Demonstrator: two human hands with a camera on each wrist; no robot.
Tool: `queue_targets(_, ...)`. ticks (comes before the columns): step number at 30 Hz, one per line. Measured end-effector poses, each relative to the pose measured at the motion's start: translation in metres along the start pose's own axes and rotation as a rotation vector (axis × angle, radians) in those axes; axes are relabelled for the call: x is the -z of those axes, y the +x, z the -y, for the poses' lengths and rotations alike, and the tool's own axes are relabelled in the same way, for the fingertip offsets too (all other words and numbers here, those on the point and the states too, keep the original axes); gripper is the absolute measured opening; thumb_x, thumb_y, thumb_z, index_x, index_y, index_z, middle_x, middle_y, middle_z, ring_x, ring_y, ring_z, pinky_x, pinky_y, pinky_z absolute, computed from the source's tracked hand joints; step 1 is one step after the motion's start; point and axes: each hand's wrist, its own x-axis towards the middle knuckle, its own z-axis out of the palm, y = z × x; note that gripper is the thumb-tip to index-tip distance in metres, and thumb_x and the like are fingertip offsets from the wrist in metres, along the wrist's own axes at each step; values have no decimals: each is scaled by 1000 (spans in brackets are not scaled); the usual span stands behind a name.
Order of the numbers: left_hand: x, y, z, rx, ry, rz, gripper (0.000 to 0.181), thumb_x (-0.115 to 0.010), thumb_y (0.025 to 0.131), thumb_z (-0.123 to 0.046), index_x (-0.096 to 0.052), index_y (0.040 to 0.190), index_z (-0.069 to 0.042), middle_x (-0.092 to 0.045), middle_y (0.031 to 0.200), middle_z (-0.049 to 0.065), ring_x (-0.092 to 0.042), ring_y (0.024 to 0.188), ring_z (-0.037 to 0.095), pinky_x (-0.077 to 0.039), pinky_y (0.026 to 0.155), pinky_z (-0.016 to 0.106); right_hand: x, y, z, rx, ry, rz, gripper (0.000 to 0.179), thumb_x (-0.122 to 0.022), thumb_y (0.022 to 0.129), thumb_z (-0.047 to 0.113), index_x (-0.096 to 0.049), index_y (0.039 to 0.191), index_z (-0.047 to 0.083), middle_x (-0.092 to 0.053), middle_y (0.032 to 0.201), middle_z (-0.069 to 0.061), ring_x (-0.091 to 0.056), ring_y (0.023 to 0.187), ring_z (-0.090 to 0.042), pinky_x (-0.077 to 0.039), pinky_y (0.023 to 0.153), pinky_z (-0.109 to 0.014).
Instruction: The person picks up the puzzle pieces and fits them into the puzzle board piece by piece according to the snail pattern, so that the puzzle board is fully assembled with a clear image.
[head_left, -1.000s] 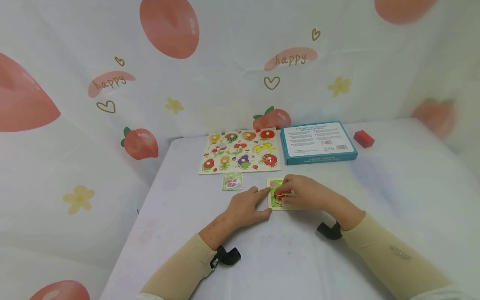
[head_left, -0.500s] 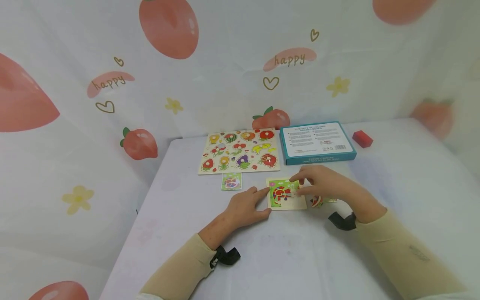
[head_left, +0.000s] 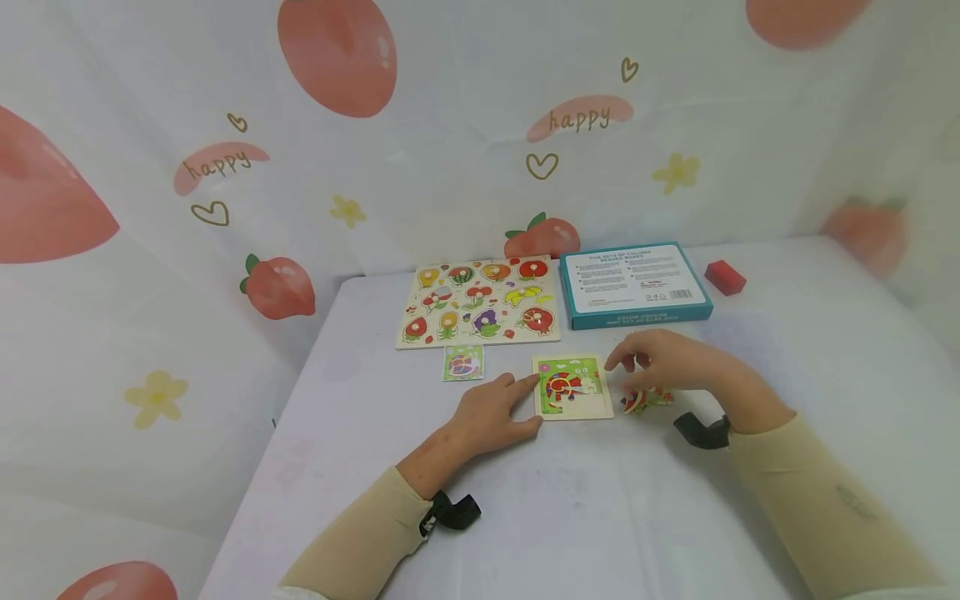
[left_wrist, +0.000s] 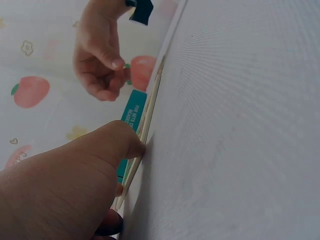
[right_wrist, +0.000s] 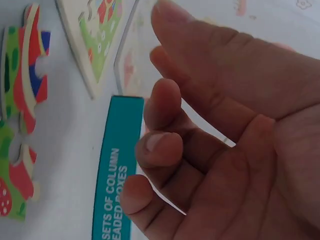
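A small square jigsaw board point(head_left: 587, 407) with a wooden rim lies on the table, partly filled with a red and green picture. My left hand point(head_left: 491, 418) rests at its left edge, thumb and index finger spread and touching the rim. Just right of the board my right hand point(head_left: 671, 362) hovers with loosely bent fingers and nothing between them. Below it lie loose jigsaw pieces point(head_left: 647, 400), partly hidden by the hand in the head view. In the right wrist view these pieces point(right_wrist: 30, 80) show red, blue and green parts.
A fruit peg puzzle board point(head_left: 480, 302) lies behind, with a small picture card point(head_left: 463, 363) at its front edge. Beside it are a teal box point(head_left: 637, 286) and a red block point(head_left: 726, 278). A printed cloth hangs at the back.
My right hand has left the board and moved right, over the loose pieces. More of the board's picture now shows, including an upper right part. My left hand has stayed put.
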Motion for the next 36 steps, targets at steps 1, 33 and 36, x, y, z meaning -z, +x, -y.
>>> queue_targets(1,0,0,0,0,0,-1,68,-64,95,-49,-49,155,-21,-57,101,-1,-46,71,13,-36,58,25,1,0,-2,-15,9,16,35,-84,84,23,-75,116,13,-59,95,-3,-55,94,-23,-51,71,-33)
queue_targets(33,-1,1,0,8,-6,1,68,-64,94,-50,-50,154,-22,-56,99,-2,-46,70,13,-36,57,26,-2,8,-32,-80,29,-11,27,-83,85,23,-70,107,12,-58,93,-6,-55,91,-23,-48,70,-35)
queue_targets(36,-1,0,0,7,-3,2,68,-63,94,-50,-50,155,-21,-57,100,-1,-47,71,13,-37,58,26,1,6,-30,-66,3,-68,29,-83,85,26,-71,107,13,-59,98,-6,-55,94,-25,-49,71,-35)
